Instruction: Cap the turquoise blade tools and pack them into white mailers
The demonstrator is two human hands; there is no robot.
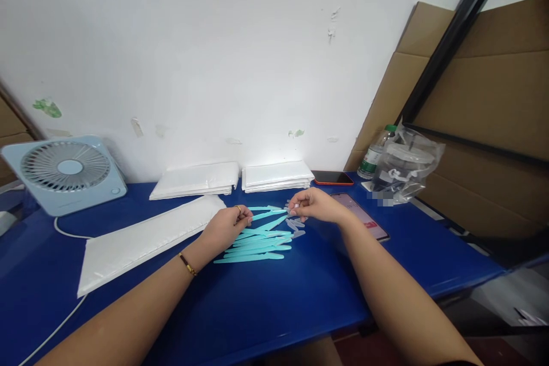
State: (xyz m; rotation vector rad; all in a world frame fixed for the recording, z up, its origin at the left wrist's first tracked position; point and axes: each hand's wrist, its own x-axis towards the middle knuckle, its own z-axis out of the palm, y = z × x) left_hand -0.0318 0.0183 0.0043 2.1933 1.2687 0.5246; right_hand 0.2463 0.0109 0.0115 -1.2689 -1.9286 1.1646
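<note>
My left hand (pixel 234 221) pinches the thin end of a teal eyebrow razor (pixel 269 214). At the razor's other end, the fingertips of my right hand (pixel 315 205) are closed around a small clear cap (pixel 288 213), which is partly hidden by the fingers. Several more teal eyebrow razors (pixel 257 249) lie in a loose row on the blue table below my hands, their wide ends pointing right. A few loose translucent caps (pixel 295 224) are scattered under my right hand, just right of the razors.
White padded mailers are stacked along the wall in a left pile (pixel 195 178) and a right pile (pixel 278 176); another mailer (pixel 150 240) lies left. A blue fan (pixel 68 174) stands far left. Two phones (pixel 333 178), a bottle (pixel 372 157) and a bagged cup (pixel 405 166) are right.
</note>
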